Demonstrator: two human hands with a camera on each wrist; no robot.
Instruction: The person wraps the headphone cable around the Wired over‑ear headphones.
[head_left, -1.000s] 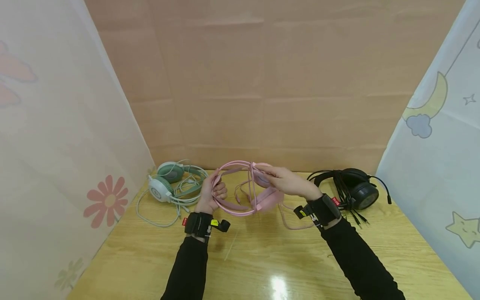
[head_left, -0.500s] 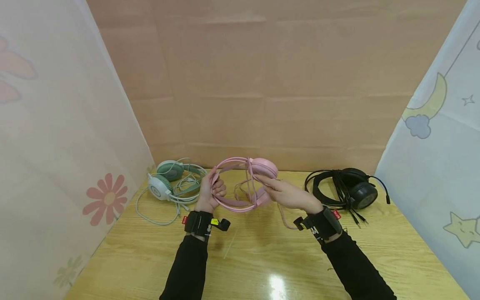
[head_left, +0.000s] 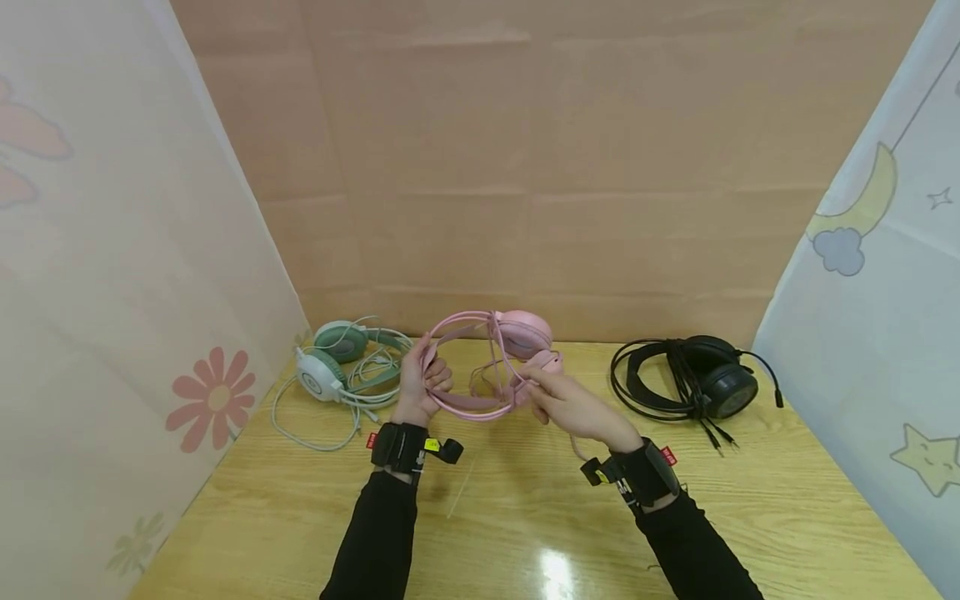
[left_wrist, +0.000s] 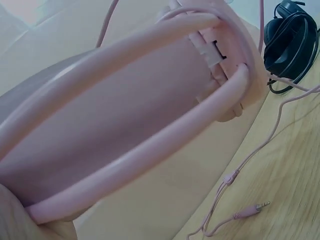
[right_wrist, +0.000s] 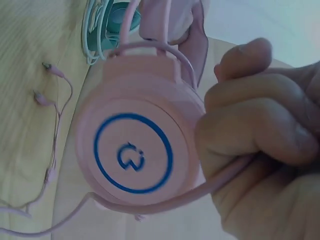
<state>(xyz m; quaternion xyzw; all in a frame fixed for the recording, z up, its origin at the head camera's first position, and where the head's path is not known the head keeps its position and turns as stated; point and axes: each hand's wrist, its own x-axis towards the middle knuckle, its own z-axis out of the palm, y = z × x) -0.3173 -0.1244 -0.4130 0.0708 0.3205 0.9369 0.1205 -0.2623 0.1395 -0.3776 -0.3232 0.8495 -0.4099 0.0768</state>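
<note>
Pink headphones (head_left: 522, 333) are held up over the table, ear cups to the right. My left hand (head_left: 422, 387) grips the middle of their headband (left_wrist: 137, 152), fingers wrapped round it. Beside the nearer ear cup (right_wrist: 132, 100), my right hand (head_left: 577, 408) has curled fingers holding the pink cable (right_wrist: 175, 201). That cable passes across the ear cup's lower edge, and a turn of it runs around the headband just above the cups. Its free end, with pink plugs (left_wrist: 247, 210), hangs loose.
White and green headphones (head_left: 321, 377) with a loose cable lie left of my left hand. A black headset (head_left: 729, 385) with a bundled cable and a microphone lies at the right. Brown paper (head_left: 525, 167) stands behind the wooden table (head_left: 495, 533).
My right hand has moved from the far ear cup down to the nearer one, drawing the cable around. The headphones have tilted slightly; my left hand keeps its grip.
</note>
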